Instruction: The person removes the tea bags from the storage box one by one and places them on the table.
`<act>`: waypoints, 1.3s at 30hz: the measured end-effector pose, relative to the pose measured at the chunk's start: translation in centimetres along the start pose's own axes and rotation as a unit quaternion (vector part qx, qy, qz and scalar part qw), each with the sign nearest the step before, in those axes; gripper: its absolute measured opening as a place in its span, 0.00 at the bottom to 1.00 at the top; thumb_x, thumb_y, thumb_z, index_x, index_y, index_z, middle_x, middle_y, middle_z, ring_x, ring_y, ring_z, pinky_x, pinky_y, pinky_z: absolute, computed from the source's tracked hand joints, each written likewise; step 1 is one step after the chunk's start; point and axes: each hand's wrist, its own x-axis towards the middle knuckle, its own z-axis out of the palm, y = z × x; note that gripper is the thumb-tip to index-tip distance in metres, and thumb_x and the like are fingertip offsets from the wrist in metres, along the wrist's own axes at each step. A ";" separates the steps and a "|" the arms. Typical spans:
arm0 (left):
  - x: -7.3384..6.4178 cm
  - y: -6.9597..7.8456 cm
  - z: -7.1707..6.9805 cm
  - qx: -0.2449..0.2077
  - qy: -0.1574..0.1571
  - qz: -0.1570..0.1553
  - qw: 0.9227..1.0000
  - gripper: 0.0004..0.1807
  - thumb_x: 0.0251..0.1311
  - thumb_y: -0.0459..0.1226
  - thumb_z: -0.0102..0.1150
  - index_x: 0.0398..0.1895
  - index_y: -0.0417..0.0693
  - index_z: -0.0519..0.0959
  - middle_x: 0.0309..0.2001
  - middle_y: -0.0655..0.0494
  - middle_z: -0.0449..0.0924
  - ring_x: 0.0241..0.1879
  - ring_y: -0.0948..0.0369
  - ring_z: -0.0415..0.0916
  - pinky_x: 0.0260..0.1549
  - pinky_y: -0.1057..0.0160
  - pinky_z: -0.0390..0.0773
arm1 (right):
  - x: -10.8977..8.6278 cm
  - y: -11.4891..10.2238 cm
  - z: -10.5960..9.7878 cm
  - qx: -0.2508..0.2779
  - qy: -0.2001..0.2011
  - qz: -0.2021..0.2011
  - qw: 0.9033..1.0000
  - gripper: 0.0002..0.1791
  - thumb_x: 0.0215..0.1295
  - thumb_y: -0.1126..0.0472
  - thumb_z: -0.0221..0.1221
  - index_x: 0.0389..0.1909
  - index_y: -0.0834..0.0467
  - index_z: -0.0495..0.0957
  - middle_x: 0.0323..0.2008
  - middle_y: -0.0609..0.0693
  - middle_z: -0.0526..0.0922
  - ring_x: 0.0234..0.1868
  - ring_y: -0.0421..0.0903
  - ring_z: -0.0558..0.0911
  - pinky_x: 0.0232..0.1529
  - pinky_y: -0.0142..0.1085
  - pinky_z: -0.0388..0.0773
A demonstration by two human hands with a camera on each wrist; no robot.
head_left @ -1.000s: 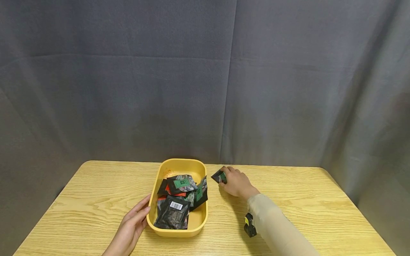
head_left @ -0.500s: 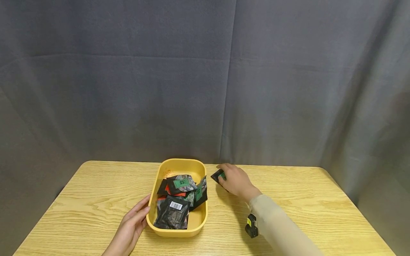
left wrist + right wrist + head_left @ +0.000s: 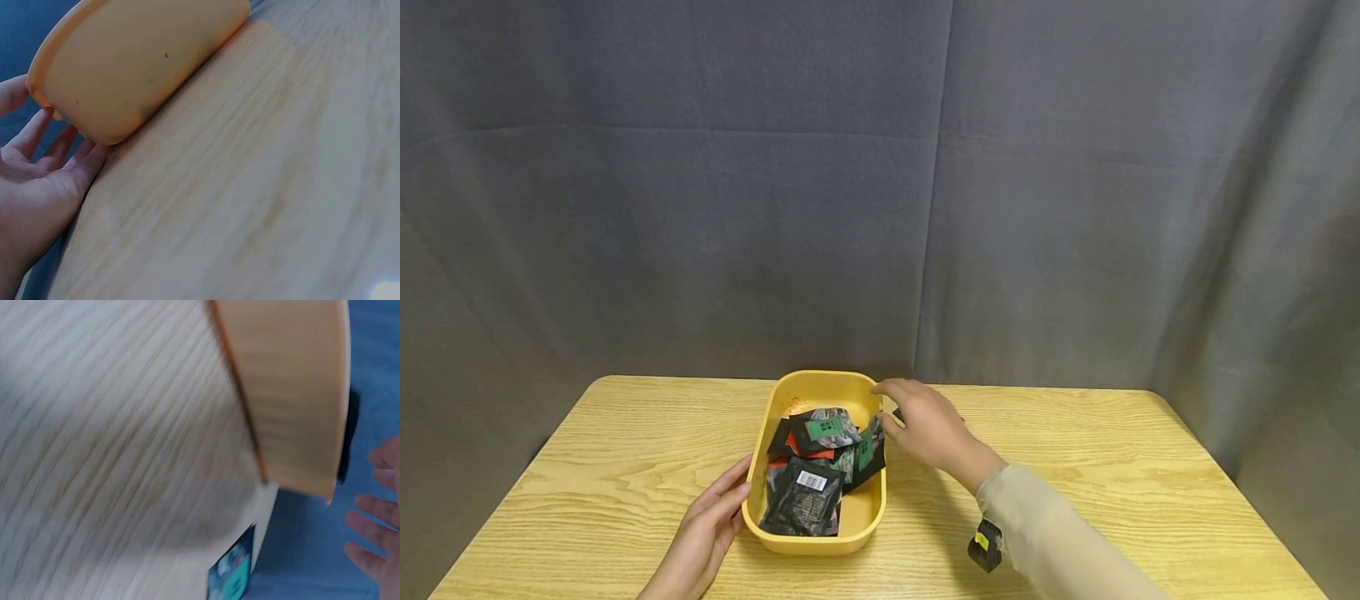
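Observation:
A yellow plastic bin point(image 3: 775, 543) holds several black sachets, some with green labels, such as the sachet point(image 3: 824, 429) on top. Another sachet point(image 3: 803, 498) shows a white barcode. My left hand point(image 3: 703, 529) touches the bin's left side with fingers extended; in the left wrist view its fingertips meet the bin wall point(image 3: 150, 62). At the bin's right rim, my right hand point(image 3: 928, 425) has its fingers spread, holding nothing. A sachet point(image 3: 232, 565) with a green label lies on the table below it, mostly hidden by the hand in the head view.
The bin stands on a light wooden table point(image 3: 625, 467). Behind the table hangs a grey curtain point(image 3: 820, 208), which also runs along the sides. A small black device point(image 3: 985, 546) with a yellow mark is worn at the right wrist.
My right hand has let go of the sachet on the table and moved left to the bin's right rim. The left hand and the bin have stayed in place.

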 end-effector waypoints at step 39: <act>-0.1 0.0 0.0 0.017 -0.009 -0.015 1.000 0.35 0.74 0.40 0.48 0.78 0.37 0.50 0.76 0.40 0.47 0.56 0.76 0.69 0.54 0.74 0.71 | -0.9 -6.7 2.4 -0.009 -0.121 -0.204 0.971 0.21 0.70 0.49 0.60 0.61 0.49 0.78 0.62 0.46 0.76 0.63 0.43 0.73 0.67 0.40 0.66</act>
